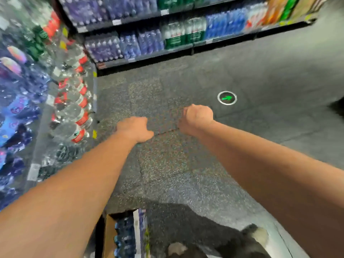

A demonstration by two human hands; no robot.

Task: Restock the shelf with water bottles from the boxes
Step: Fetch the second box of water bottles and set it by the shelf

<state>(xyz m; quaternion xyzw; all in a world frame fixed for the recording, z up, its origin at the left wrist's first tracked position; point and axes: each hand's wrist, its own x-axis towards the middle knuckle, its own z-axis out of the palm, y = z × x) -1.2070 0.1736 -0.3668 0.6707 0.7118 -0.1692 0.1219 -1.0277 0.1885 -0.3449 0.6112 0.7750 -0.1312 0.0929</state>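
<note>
Left hand (134, 129) and right hand (197, 118) empty, fingers curled; I'd open them wide before reaching the box (109, 235).

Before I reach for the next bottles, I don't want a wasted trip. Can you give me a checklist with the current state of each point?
1. Left hand free: ok, fingers curled, no grip on anything.
2. Right hand free: ok, fingers curled, nothing held.
3. Stock left in the box: ok, blue-capped bottles show inside it, at the bottom edge of the view.
4. Floor ahead passable: ok, only a green arrow marker shows on it.
5. Gap on the left shelf for more bottles: cannot tell, that side is blurred.
6. Box bottles match that shelf's product: cannot tell, the labels are unreadable.
</note>
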